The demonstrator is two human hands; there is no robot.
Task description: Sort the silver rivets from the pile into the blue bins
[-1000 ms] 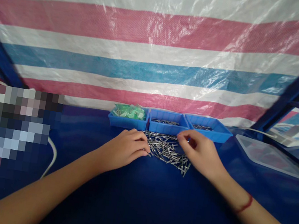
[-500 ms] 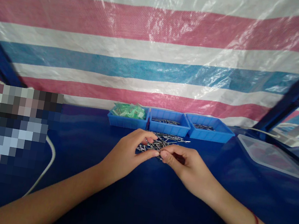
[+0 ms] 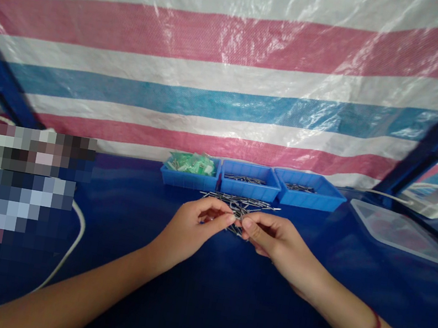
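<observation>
A: What sits along the back of the counter [image 3: 197, 295]?

B: Three blue bins in a row, side by side under the striped tarp [image 3: 233, 77]. The left bin [image 3: 186, 179] is heaped with small green pieces [image 3: 192, 162]. The middle bin [image 3: 245, 188] and the right bin [image 3: 309, 199] each hold a thin layer of metal pins (too small to tell one kind from the other).

A: And the hands?

B: They meet just in front of the middle bin, over a loose pile of pins [image 3: 239, 206] lying on the counter. The left hand [image 3: 191, 229] has its grip pressed together, thumb to fingertips, and the right hand [image 3: 269, 237] likewise; the fingertips of the two nearly touch. Whether a pin is pinched between them, I cannot tell.

A: Anything else?

B: A clear plastic lid [image 3: 400, 233] lies to the right, well apart, and a white cable [image 3: 70, 240] curves at the left.
</observation>
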